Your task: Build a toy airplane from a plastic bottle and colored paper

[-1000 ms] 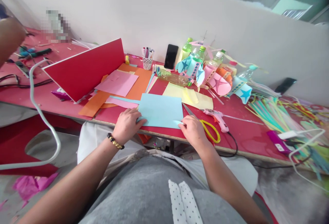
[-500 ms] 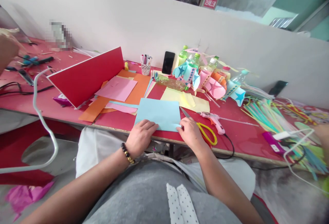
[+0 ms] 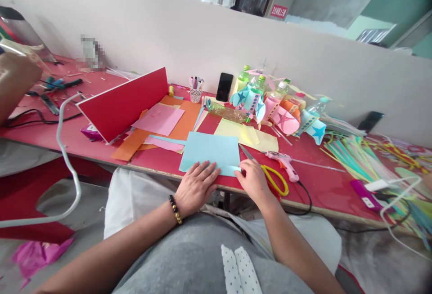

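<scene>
A light blue sheet of paper (image 3: 212, 150) lies at the table's front edge, its near edge folded up in a narrow strip. My left hand (image 3: 198, 184) rests flat on that near edge, fingers spread. At the sheet's lower right corner, my right hand (image 3: 252, 178) pinches the folded edge between thumb and fingers. Just beside the right hand lie yellow-handled scissors (image 3: 278, 181), partly hidden by it. A pink glue gun (image 3: 286, 166) sits to their right, its black cord hanging over the edge.
Pink paper (image 3: 160, 119) and orange paper (image 3: 126, 150) lie left, before a red upright board (image 3: 128, 103). Behind are a pen cup (image 3: 196, 94), a phone (image 3: 224, 87), a plastic bottle (image 3: 227, 113) and several decorated bottle rockets (image 3: 281, 116). A co-worker's hand (image 3: 18, 76) shows at far left.
My left hand has slid right along the near edge and its fingers have flattened and spread. My right hand stays at the corner. The whole view has shifted slightly.
</scene>
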`<state>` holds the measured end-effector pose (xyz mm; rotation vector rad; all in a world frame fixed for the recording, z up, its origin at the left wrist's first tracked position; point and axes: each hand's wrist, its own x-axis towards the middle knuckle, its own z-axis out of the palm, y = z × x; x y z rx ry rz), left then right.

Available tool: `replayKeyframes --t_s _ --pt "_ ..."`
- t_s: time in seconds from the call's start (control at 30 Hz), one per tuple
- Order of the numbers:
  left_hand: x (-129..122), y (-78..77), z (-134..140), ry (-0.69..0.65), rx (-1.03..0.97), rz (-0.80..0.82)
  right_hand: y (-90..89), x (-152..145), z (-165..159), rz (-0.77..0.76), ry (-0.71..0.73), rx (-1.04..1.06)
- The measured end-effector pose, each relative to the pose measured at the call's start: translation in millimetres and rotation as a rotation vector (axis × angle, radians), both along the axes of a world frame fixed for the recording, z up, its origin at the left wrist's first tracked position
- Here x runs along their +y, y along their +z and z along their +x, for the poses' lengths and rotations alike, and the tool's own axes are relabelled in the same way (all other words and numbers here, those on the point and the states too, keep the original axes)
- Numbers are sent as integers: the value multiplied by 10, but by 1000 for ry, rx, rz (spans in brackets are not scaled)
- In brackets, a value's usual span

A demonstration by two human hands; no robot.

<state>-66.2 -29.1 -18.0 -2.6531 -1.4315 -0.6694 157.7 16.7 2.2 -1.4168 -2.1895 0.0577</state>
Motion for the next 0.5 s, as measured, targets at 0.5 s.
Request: replayKeyframes --t_s 0.5 --pt "557 831 -367 215 -96 58 87 -232 48 224 65 479"
